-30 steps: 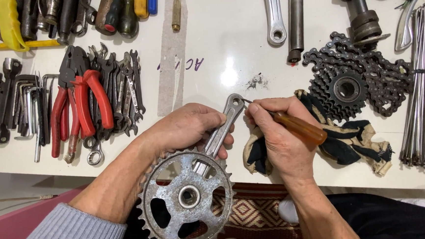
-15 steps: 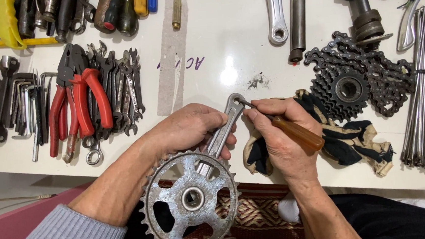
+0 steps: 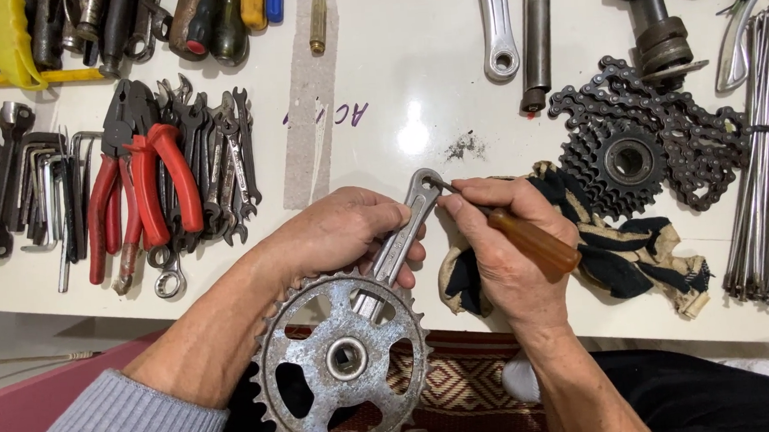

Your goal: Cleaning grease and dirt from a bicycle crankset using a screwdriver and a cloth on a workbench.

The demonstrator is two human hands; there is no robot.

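Now crank arm point(image 3: 401, 237) between both hands, left hand point(image 3: 337, 237) around it.

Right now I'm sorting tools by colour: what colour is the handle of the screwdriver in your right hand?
Amber-brown; the screwdriver handle shows best in the head view.

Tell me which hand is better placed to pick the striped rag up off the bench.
Right. The right hand already lies over one end of the striped rag, though it holds a brown-handled screwdriver. The left hand is farther off, its grip closed round the crank arm.
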